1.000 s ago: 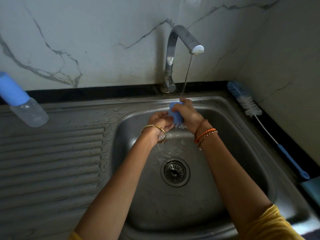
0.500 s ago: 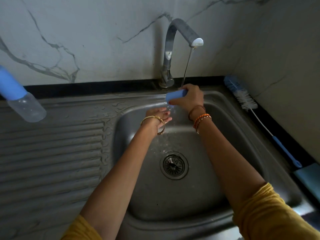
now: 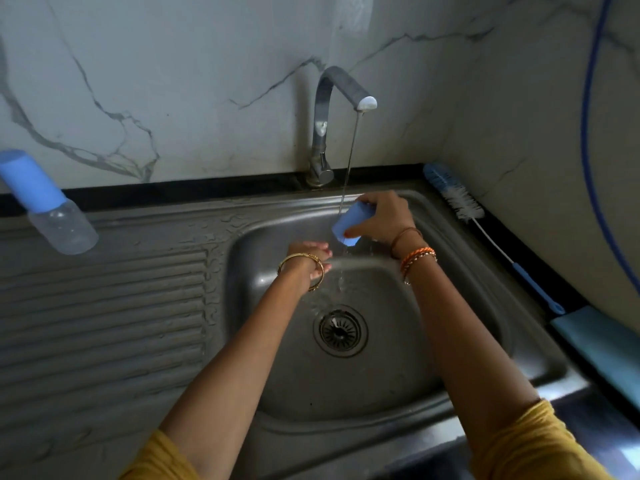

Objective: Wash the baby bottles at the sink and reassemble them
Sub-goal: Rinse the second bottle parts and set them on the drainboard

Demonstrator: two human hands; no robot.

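My right hand (image 3: 384,218) grips a blue bottle cap (image 3: 351,223), tilted with its opening down to the left, under the thin water stream from the steel tap (image 3: 327,133). My left hand (image 3: 311,256) hangs just below and left of the cap, fingers curled loosely, holding nothing I can see. An assembled baby bottle (image 3: 48,206) with a clear body and blue cap stands at the far left on the drainboard. The steel sink (image 3: 485,306) holds running water around its drain (image 3: 341,330).
A bottle brush (image 3: 485,233) with blue and white bristles and a blue handle lies along the right rim. A light blue object (image 3: 599,344) sits at the right edge. The ribbed drainboard (image 3: 104,306) spreads to the left. A blue hose (image 3: 588,133) hangs on the right wall.
My right hand lifted the blue cap away from my left hand and tilted it under the stream. My left hand let go and dropped slightly lower.
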